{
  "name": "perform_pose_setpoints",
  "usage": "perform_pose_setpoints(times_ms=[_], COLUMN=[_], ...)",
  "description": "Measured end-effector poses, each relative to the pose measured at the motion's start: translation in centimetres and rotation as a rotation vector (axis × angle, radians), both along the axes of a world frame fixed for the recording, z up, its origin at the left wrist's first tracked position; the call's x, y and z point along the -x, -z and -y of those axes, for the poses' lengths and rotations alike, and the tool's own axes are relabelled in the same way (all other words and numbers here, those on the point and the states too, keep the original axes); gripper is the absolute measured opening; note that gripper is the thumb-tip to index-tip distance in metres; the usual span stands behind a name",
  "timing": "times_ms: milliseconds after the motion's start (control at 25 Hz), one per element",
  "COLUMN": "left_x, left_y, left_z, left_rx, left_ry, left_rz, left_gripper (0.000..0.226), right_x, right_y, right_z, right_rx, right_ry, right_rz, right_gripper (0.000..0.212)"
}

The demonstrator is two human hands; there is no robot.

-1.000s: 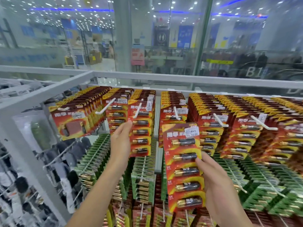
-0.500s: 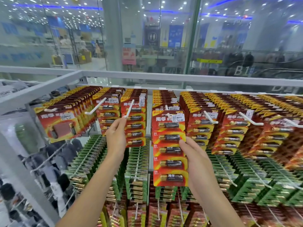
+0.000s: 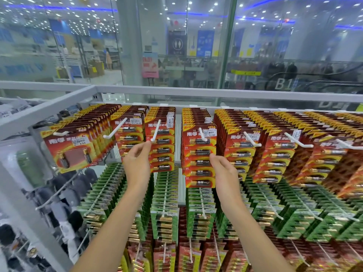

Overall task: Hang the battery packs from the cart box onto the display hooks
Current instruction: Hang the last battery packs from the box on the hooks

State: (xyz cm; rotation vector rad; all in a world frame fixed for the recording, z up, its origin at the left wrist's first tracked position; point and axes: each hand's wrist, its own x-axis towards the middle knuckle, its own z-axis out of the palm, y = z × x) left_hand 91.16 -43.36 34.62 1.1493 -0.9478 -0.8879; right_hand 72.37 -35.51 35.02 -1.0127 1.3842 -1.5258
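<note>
Red-and-yellow carded battery pack (image 3: 199, 154) hangs on the white peg hook (image 3: 203, 135), long axis vertical, pinched at its edge by the right hand (image 3: 223, 169). At nine o'clock, the left hand (image 3: 137, 163) pinches a neighbouring white hook's tip (image 3: 151, 140).

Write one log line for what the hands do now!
left hand: pinches hook tip | right hand: holds battery pack on hook

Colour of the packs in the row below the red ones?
Green packs, clearest in the head view.
</note>
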Motion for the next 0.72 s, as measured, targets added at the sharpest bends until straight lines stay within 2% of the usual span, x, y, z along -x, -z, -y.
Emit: perform_pose_setpoints(times_ms=[120,360,560,720], left_x=[-0.7,-2.2,-0.8,4.2], left_y=[1.1,3.5,6.8,10.7], left_z=[-0.2,-5.0,-12.0,-16.0], left_rx=[0.011,-0.003,-0.142,-0.311], left_ry=[0.005,0.038,0.179,0.372], left_rz=[0.025,0.003,-0.048,-0.087], left_gripper=[0.021,0.021,0.027,0.024], right_x=[0.5,2.3,5.2,8.0], right_y=[0.9,3.9,8.8,12.6], right_z=[-0.7,-5.0,-11.6,-17.8], right_rx=[0.018,-0.041,-0.199,-0.309], right_ry=[0.033,0.153,0.318,0.538], right_rz=[-0.03,-0.039,0.056,0.156], right_gripper=[0.017,0.02,0.018,0.016])
